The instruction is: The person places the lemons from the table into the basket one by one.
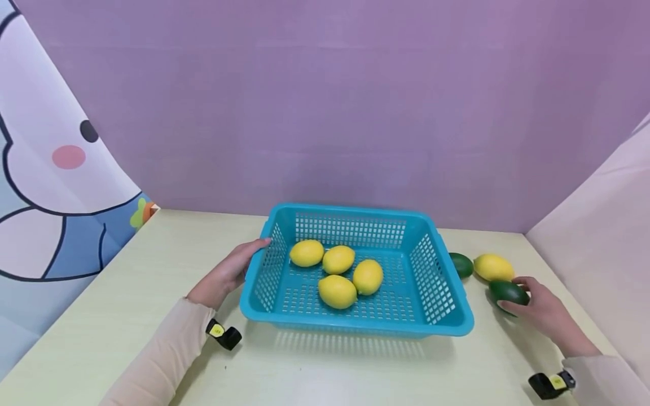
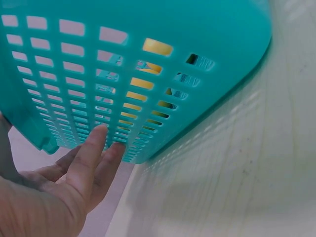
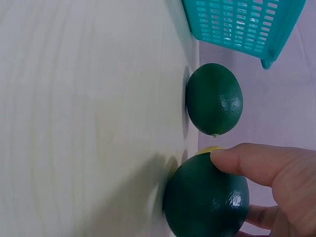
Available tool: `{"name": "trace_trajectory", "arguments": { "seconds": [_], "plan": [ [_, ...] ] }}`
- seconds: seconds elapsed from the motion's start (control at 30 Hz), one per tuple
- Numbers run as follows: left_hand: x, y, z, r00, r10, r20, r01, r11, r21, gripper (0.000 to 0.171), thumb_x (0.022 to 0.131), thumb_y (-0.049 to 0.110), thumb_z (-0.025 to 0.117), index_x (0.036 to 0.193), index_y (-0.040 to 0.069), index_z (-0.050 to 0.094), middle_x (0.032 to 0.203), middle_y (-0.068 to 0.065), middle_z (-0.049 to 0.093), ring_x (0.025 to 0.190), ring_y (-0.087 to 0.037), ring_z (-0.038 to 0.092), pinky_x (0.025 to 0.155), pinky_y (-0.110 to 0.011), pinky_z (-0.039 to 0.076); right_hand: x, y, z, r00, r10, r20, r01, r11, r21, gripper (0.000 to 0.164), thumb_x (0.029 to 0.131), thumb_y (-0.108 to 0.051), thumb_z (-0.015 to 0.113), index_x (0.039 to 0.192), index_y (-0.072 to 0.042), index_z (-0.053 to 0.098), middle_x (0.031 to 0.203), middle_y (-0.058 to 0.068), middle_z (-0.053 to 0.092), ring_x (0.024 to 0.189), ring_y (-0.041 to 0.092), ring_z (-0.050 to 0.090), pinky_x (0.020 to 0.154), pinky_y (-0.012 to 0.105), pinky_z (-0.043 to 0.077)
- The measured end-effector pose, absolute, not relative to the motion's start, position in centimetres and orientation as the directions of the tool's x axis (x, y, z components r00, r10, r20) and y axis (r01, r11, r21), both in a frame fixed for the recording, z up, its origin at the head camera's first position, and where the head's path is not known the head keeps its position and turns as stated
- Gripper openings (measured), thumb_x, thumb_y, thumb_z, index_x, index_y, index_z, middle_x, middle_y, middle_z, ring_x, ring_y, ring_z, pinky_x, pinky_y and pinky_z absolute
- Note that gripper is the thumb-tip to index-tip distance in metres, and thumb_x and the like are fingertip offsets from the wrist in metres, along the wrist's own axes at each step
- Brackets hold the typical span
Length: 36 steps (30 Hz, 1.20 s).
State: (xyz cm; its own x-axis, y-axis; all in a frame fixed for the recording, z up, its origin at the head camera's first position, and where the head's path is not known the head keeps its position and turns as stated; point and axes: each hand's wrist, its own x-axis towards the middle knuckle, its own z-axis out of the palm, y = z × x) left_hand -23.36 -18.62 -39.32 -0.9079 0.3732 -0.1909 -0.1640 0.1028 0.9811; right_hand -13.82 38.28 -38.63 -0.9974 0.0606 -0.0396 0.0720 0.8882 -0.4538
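Observation:
A blue plastic basket (image 1: pixel 355 326) with slotted walls stands mid-table, with several lemons (image 1: pixel 337 291) lying in it. My left hand (image 1: pixel 237 268) holds the basket's left side, thumb at the rim. In the left wrist view, the fingers (image 2: pixel 89 160) of that hand lie against the slotted outer wall. To the right of the basket, my right hand (image 1: pixel 545 310) pinches a dark green lime (image 1: pixel 508 297) between thumb and fingers. The right wrist view shows this lime (image 3: pixel 205 197) close over the table, its lower end cut off by the frame.
Beyond the held lime lies another lemon (image 1: pixel 493 267). A second lime (image 1: pixel 461 265) sits close to the basket's right wall, partly hidden by it. Purple cloth (image 1: pixel 345 113) hangs behind the table (image 1: pixel 325 372), and a pale cloth (image 1: pixel 599 225) borders its right side.

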Motion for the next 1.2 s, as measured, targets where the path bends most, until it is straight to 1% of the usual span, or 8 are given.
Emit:
{"name": "trace_trajectory", "arguments": {
  "seconds": [0.17, 0.47, 0.67, 0.9, 1.2],
  "plan": [
    [-23.4, -18.7, -39.5, -0.909, 0.369, -0.193, -0.167, 0.103, 0.981, 0.069, 0.097, 0.047, 0.042, 0.147, 0.003, 0.026, 0.135, -0.030, 0.045, 0.108, -0.039, 0.060, 0.081, -0.048, 0.054, -13.7, 38.2, -38.9, -0.998, 0.060, -0.031, 0.067, 0.888, -0.454, 0.067, 0.087, -0.027, 0.068, 0.129, 0.011, 0.032, 0.113, 0.041, 0.043, 0.096, 0.049, 0.047, 0.073, 0.052, 0.045],
    [-23.4, -18.6, -39.5, -0.910, 0.373, -0.181, -0.154, 0.102, 0.983, 0.068, 0.098, 0.047, 0.041, 0.147, 0.002, 0.025, 0.134, -0.031, 0.045, 0.108, -0.040, 0.060, 0.081, -0.048, 0.055, -13.6, 38.2, -39.1, -0.998, 0.070, -0.003, 0.064, 0.887, -0.457, 0.067, 0.085, -0.027, 0.069, 0.128, 0.010, 0.034, 0.110, 0.038, 0.045, 0.093, 0.046, 0.050, 0.068, 0.044, 0.046],
    [-23.4, -18.6, -39.6, -0.912, 0.363, -0.191, -0.163, 0.106, 0.981, 0.069, 0.097, 0.048, 0.042, 0.147, 0.004, 0.025, 0.135, -0.030, 0.045, 0.109, -0.040, 0.059, 0.081, -0.048, 0.055, -13.7, 38.3, -39.4, -0.996, 0.088, -0.020, 0.087, 0.871, -0.484, 0.070, 0.085, -0.028, 0.069, 0.127, 0.012, 0.030, 0.116, 0.041, 0.041, 0.098, 0.051, 0.047, 0.071, 0.049, 0.047],
    [-23.5, -18.5, -39.6, -0.912, 0.366, -0.186, -0.158, 0.105, 0.982, 0.069, 0.097, 0.047, 0.042, 0.147, 0.003, 0.026, 0.134, -0.030, 0.046, 0.108, -0.040, 0.060, 0.080, -0.048, 0.055, -13.5, 38.3, -39.8, -0.993, 0.110, -0.035, 0.113, 0.855, -0.506, 0.072, 0.086, -0.028, 0.067, 0.128, 0.014, 0.026, 0.122, 0.043, 0.035, 0.106, 0.055, 0.041, 0.077, 0.056, 0.044],
    [-23.4, -18.6, -39.6, -0.909, 0.375, -0.181, -0.153, 0.101, 0.983, 0.069, 0.097, 0.047, 0.042, 0.147, 0.003, 0.025, 0.134, -0.030, 0.046, 0.107, -0.040, 0.060, 0.080, -0.048, 0.055, -13.4, 38.2, -39.7, -0.993, 0.114, -0.025, 0.111, 0.857, -0.503, 0.070, 0.087, -0.028, 0.066, 0.128, 0.013, 0.027, 0.122, 0.043, 0.035, 0.106, 0.055, 0.042, 0.076, 0.055, 0.044]
  ]
}}
